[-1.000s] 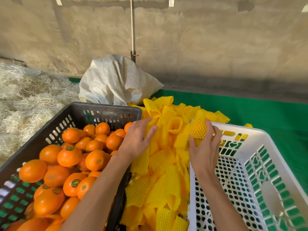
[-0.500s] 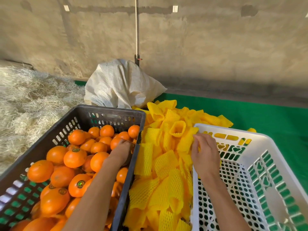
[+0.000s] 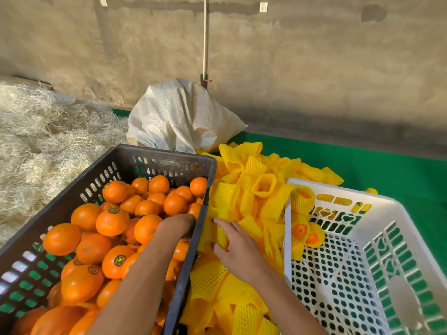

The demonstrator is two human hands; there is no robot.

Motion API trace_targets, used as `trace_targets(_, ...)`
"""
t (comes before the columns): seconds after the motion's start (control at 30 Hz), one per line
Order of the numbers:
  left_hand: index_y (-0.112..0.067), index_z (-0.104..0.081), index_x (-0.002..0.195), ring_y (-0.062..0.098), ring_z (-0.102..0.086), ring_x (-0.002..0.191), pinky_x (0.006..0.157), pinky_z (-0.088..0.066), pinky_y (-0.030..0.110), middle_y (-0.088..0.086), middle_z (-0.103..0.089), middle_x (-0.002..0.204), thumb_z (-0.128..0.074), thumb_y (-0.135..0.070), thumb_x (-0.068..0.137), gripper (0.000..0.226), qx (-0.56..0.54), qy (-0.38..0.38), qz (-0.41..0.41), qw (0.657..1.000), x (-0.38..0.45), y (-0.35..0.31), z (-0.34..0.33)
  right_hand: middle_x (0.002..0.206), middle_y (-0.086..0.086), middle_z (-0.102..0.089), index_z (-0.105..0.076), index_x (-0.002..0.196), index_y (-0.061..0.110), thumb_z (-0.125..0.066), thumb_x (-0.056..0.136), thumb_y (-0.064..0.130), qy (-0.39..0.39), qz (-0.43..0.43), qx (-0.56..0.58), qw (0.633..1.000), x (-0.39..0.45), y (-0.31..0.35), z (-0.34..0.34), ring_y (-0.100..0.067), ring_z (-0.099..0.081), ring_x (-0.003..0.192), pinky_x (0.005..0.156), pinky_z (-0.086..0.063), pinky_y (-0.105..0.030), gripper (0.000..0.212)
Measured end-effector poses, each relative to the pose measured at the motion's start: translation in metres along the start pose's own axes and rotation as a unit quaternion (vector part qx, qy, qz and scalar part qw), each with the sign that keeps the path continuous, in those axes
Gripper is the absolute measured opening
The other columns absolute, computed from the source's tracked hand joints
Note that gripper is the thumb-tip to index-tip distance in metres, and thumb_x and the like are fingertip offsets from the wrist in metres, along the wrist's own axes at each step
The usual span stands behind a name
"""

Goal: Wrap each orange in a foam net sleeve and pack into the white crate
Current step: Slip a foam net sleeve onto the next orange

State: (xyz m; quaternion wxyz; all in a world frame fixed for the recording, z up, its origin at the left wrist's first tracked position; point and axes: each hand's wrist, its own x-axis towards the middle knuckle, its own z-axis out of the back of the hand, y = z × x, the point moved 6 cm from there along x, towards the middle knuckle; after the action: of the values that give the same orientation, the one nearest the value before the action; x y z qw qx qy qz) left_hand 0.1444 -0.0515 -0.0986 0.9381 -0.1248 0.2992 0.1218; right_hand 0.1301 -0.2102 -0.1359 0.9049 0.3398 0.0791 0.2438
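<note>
The left hand is reached down among the oranges in the dark crate, close against its right wall. Its fingers are curled downward and hidden between the fruit, so it cannot be told whether an orange is gripped.

The right hand is laid on the heap of yellow foam net sleeves between the two crates. One sleeve is pinched between its thumb and fingers, while the other fingers are spread loosely over the heap.

To the right of those fingers, the white crate is seen, with three wrapped oranges lying in its near-left corner against the wall. Beyond the fingertips, a white woven sack is slumped on the green mat, and pale straw is piled to the left.
</note>
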Motion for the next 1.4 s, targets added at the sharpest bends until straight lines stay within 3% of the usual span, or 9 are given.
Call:
trace_targets(0.27, -0.003, -0.049, 0.149, 0.034, -0.050, 0.139, 0.115, -0.043, 0.041, 0.018, -0.051, 0.151, -0.053, -0.023, 0.107, 0.046, 0.014, 0.135, 0.069, 0.988, -0.001, 0.030, -0.018, 0.132, 0.018, -0.053, -0.042, 0.142, 0.046, -0.059, 0.098, 0.043, -0.034, 0.011, 0.048, 0.998, 0.001, -0.002, 0.009, 0.000, -0.045, 0.088, 0.086, -0.053, -0.030, 0.047)
trace_targets(0.4, -0.007, -0.046, 0.151, 0.031, -0.061, 0.122, 0.097, -0.054, 0.037, 0.011, -0.059, 0.137, -0.063, -0.022, 0.101, 0.054, 0.067, 0.075, 0.016, 0.995, -0.003, 0.021, -0.004, 0.140, 0.024, -0.047, -0.039, 0.142, 0.052, -0.059, 0.096, 0.055, -0.078, 0.018, 0.083, 0.993, 0.000, 0.001, 0.021, 0.005, -0.048, 0.114, 0.097, -0.045, -0.022, 0.051)
trace_targets(0.63, -0.006, -0.060, 0.103, 0.027, -0.057, 0.082, 0.065, -0.044, 0.034, 0.014, -0.059, 0.096, -0.056, -0.006, 0.097, 0.007, -0.050, -0.107, -0.059, 0.991, -0.001, 0.014, 0.040, 0.143, 0.054, -0.019, -0.020, 0.150, 0.058, -0.073, 0.080, 0.066, -0.137, 0.009, 0.173, 0.975, -0.005, 0.009, 0.043, 0.030, -0.018, 0.132, 0.101, -0.031, -0.010, 0.088)
trace_targets(0.77, -0.012, -0.054, 0.144, 0.040, -0.050, 0.130, 0.107, -0.046, 0.050, 0.020, -0.050, 0.141, -0.063, -0.014, 0.097, 0.048, -0.187, -0.288, -0.106, 0.933, -0.006, 0.012, 0.060, 0.145, 0.036, -0.040, -0.039, 0.148, 0.045, -0.057, 0.093, 0.047, -0.192, 0.007, 0.217, 0.957, -0.011, 0.006, 0.054, 0.008, -0.040, 0.136, 0.111, -0.046, -0.033, 0.058)
trace_targets(0.9, -0.017, -0.051, 0.147, 0.024, -0.054, 0.123, 0.103, -0.051, 0.040, 0.008, -0.047, 0.138, -0.077, -0.031, 0.090, 0.064, -0.379, -0.428, -0.146, 0.807, -0.026, -0.002, 0.071, 0.146, 0.038, -0.036, -0.043, 0.150, 0.039, -0.044, 0.087, 0.011, -0.215, -0.003, 0.213, 0.953, -0.013, 0.002, 0.062, 0.009, -0.034, 0.140, 0.118, -0.039, -0.034, 0.069)
trace_targets(1.0, -0.013, -0.059, 0.140, 0.019, -0.070, 0.103, 0.078, -0.063, 0.033, 0.008, -0.065, 0.126, -0.085, -0.028, 0.084, 0.063, -0.527, -0.335, -0.219, 0.750, -0.031, -0.033, 0.064, 0.141, 0.016, -0.050, -0.051, 0.145, 0.035, -0.055, 0.088, -0.003, -0.253, -0.012, 0.180, 0.951, -0.014, -0.004, 0.076, -0.010, -0.050, 0.131, 0.102, -0.053, -0.037, 0.069)
trace_targets(1.13, -0.011, -0.068, 0.127, 0.025, -0.073, 0.103, 0.071, -0.059, 0.029, 0.011, -0.071, 0.121, -0.086, -0.025, 0.082, 0.051, -0.671, -0.145, -0.216, 0.695, -0.034, -0.072, 0.036, 0.125, 0.007, -0.065, -0.067, 0.129, 0.026, -0.078, 0.086, 0.022, -0.301, -0.083, 0.112, 0.943, -0.017, -0.019, 0.103, -0.015, -0.060, 0.114, 0.098, -0.052, -0.039, 0.045)
trace_targets(1.3, -0.023, -0.071, 0.124, 0.021, -0.065, 0.122, 0.100, -0.055, 0.041, -0.002, -0.072, 0.128, -0.079, -0.047, 0.082, 0.049, -0.636, 0.069, -0.282, 0.715, -0.044, -0.102, 0.017, 0.065, 0.001, -0.065, -0.062, 0.068, 0.025, -0.066, 0.081, 0.044, -0.301, -0.146, -0.022, 0.942, -0.026, -0.029, 0.131, -0.030, -0.059, 0.064, 0.058, -0.045, -0.035, 0.023)
trace_targets(1.4, -0.014, -0.073, 0.124, 0.017, -0.062, 0.128, 0.098, -0.055, 0.031, -0.002, -0.067, 0.137, -0.086, -0.056, 0.065, 0.074, -0.582, 0.109, -0.317, 0.740, -0.050, -0.113, 0.010, 0.079, -0.009, -0.071, -0.061, 0.070, 0.021, -0.068, 0.081, 0.024, -0.238, -0.196, -0.058, 0.950, -0.026, -0.041, 0.131, -0.037, -0.064, 0.077, 0.066, -0.052, -0.040, 0.013)
